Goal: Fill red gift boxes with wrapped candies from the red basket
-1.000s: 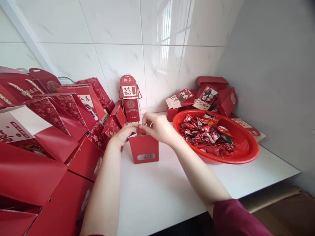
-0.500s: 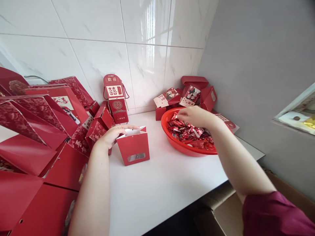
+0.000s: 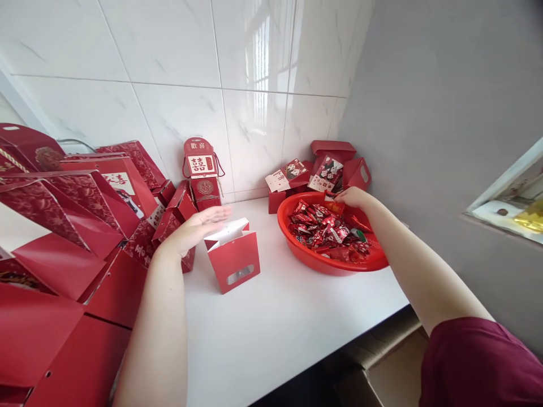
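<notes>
A red paper gift box (image 3: 233, 260) with a clear window stands upright on the white table, its white-lined top open. My left hand (image 3: 203, 223) hovers flat beside the box's top edge, fingers stretched out and holding nothing. A red plastic basket (image 3: 305, 257) to the right holds many wrapped candies (image 3: 326, 226) in red and dark wrappers. At the basket's far right side is my right hand (image 3: 357, 199), its fingers curled downward by a reddish wrapper. What lies between those fingertips is hidden.
Many red gift boxes (image 3: 102, 277) crowd the left side. A tall decorated box (image 3: 203, 172) stands against the tiled wall. More red boxes (image 3: 333, 148) lie behind the basket. A cardboard carton (image 3: 390, 362) sits below the table's front right edge.
My right hand has moved from above the candies to the basket's far right side. My left hand has lifted off the box's edge, its fingers straightened. The view has shifted slightly.
</notes>
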`<state>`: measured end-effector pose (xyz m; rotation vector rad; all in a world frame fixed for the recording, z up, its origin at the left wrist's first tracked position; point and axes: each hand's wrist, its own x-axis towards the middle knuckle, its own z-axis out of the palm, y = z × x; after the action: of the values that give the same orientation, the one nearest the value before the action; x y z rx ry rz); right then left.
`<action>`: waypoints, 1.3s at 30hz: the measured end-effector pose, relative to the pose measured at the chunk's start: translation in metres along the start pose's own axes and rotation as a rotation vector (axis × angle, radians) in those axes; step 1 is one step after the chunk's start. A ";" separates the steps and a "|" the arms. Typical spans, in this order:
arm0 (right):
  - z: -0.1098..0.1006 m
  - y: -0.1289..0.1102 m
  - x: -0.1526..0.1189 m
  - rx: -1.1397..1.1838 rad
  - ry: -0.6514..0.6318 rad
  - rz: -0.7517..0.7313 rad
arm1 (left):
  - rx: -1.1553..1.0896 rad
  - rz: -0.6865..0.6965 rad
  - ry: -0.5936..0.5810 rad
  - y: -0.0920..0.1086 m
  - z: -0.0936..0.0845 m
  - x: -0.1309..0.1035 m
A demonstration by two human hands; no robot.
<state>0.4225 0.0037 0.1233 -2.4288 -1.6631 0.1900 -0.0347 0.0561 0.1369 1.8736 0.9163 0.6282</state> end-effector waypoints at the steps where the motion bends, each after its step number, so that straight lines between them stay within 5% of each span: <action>1: -0.005 -0.008 -0.004 0.011 0.083 0.014 | 0.024 0.031 0.056 0.005 0.002 -0.002; 3: -0.014 -0.031 -0.021 0.128 0.292 -0.022 | 0.079 0.113 0.200 0.017 0.007 -0.009; 5: -0.022 -0.061 -0.048 0.359 0.453 -0.216 | 0.126 0.211 0.312 0.032 0.016 -0.017; 9: -0.023 -0.129 -0.114 0.752 0.251 -0.798 | 0.278 0.422 0.279 0.062 0.034 -0.036; 13: -0.008 -0.180 -0.145 0.878 0.142 -1.027 | 0.426 0.311 0.102 0.073 0.041 -0.049; 18: 0.015 -0.211 -0.123 1.181 0.159 -0.984 | 0.311 0.204 0.211 0.063 0.032 -0.047; 24: 0.025 -0.215 -0.103 1.203 -0.116 -0.875 | 0.170 0.194 0.268 0.051 0.026 -0.035; 32: 0.028 -0.214 -0.103 1.236 -0.008 -0.829 | 0.222 0.091 0.176 0.044 0.022 -0.033; 39: 0.029 -0.217 -0.105 1.326 0.058 -0.818 | 0.135 0.217 0.160 0.047 0.029 -0.032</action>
<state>0.1813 -0.0159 0.1443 -0.7436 -1.5338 0.7531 -0.0166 0.0012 0.1650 2.0851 0.8813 0.8771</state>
